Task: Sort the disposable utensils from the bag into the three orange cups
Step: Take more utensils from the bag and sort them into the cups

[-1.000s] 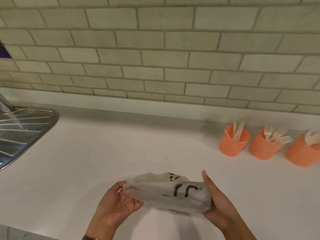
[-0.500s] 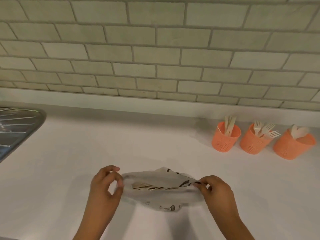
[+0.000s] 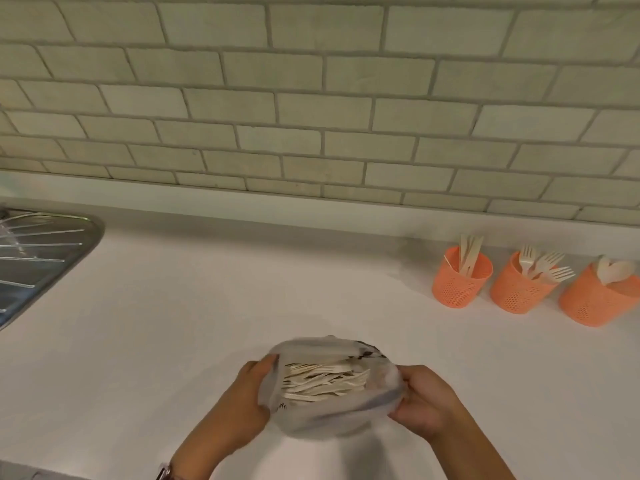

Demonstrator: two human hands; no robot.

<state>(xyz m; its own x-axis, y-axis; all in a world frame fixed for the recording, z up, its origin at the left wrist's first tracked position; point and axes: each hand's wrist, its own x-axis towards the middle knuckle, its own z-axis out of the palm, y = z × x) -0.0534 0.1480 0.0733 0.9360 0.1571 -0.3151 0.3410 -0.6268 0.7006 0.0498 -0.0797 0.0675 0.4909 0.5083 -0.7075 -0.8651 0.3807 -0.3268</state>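
Since everything rests on the broad white counter (image 3: 207, 323), I start there: it runs from a ridged steel sink drainer (image 3: 41, 258) at the far left to the task's containers at the far right. Low and central on it, close to the person, sits the translucent grey plastic bag (image 3: 332, 419) with dark print, its mouth held wide and facing up toward the camera. Near the back wall stand the three orange mesh cups in a row, well apart from the bag and up to its right. The left cup (image 3: 457, 292) holds what look like knives, the middle cup (image 3: 516, 297) forks, and the right cup (image 3: 595, 303) spoons.

The left hand (image 3: 242, 405) grips the bag's left lip, fingers curled round the plastic. The right hand (image 3: 427, 400) pinches the right lip in a closed fist, so both are busy holding the opening apart. Inside lies a heap of pale wooden utensils (image 3: 322, 381), their long axes running roughly side to side, from one hand toward the other. A few fork tines show near the top; which kinds lie beneath I cannot tell through the blur.

As I judge it, the next move turns on the cups lying on the right hand's side. That hand is the nearer one to let go, reach in along the utensils' length and carry a piece out rightward, while the left hand steadies the bag.
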